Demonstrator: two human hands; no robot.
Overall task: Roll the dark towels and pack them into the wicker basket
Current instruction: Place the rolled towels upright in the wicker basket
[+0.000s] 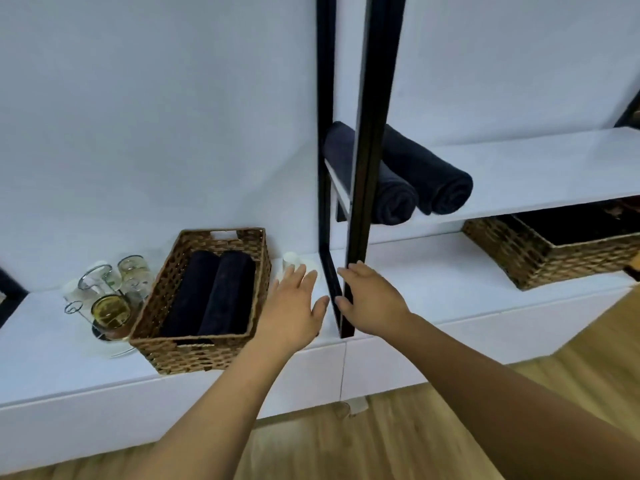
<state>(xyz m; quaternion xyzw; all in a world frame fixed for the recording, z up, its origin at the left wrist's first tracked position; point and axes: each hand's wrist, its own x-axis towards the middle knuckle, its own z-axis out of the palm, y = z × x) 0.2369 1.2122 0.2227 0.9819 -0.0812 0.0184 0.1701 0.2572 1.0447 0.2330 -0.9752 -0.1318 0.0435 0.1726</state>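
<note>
Already two rolled dark towels (211, 292) lie side by side in the rectangular woven wicker basket (194, 355) on the white bench (52, 348). Another dark rolled pair (440, 178) rests on the white shelf (536, 168) above. Both hands hold nothing: the left hand (294, 306) is spread just right of the basket, and the right hand (370, 299) lies loose against the black metal post (363, 150).

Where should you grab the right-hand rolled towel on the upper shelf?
Around its middle, coming from the right and above. The towel lies on its side, its left flank against the other roll and the black post blocking that side; wrapping the barrel should keep it rolled.
</note>
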